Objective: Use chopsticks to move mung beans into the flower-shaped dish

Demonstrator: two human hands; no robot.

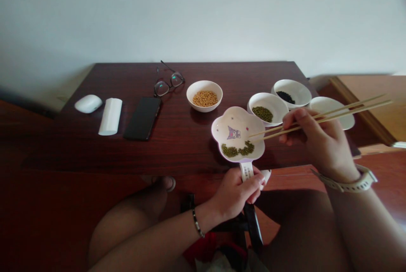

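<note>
A flower-shaped white dish (236, 126) with a cartoon print sits at the near edge of the dark wooden table (177, 136); green beans (237, 150) lie along its near side. My left hand (236, 193) is closed round the dish's handle tab below the table edge. My right hand (317, 141) grips a pair of wooden chopsticks (320, 119), their tips pointing left over the dish's right side. Behind the dish stand a bowl of green beans (267, 107), a bowl of black beans (292, 92) and a bowl of yellow beans (204, 95).
An empty white dish (330, 109) sits at the table's right, partly behind the chopsticks. Glasses (168, 82), a black phone (142, 117), a white rolled object (110, 115) and a white mouse (88, 103) lie on the left half. My knees are below the table.
</note>
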